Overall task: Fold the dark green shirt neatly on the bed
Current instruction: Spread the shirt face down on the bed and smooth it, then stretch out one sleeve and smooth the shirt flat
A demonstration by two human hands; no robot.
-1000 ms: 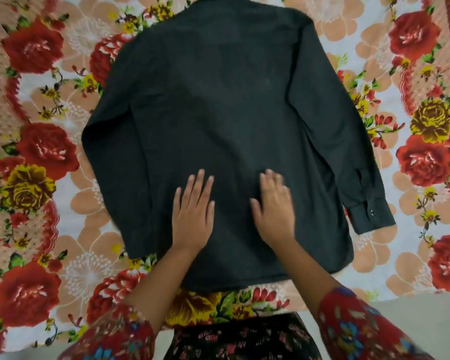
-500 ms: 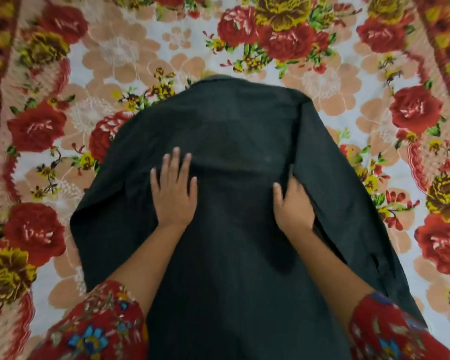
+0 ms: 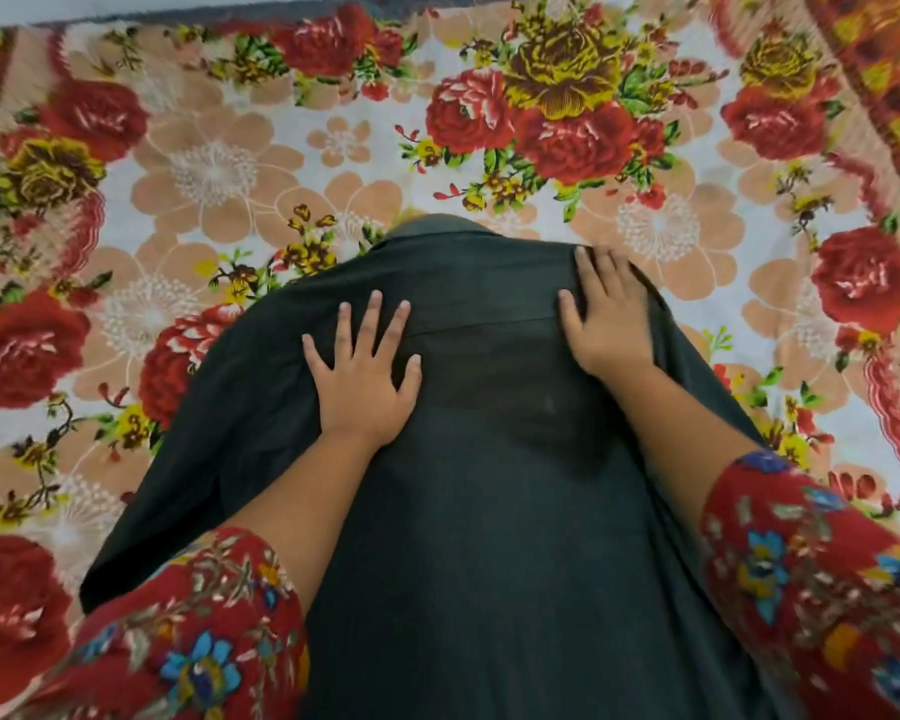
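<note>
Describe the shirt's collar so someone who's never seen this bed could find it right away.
Start from the floral bedsheet that fills the view; the dark green shirt lies spread across its middle. Follow the shirt to its far end, beyond the left hand and right hand: the collar is the small rounded dark hump jutting onto the flowers.

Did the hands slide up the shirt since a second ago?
Yes. The left hand and right hand went from near the hem of the dark green shirt up toward its collar.
</note>
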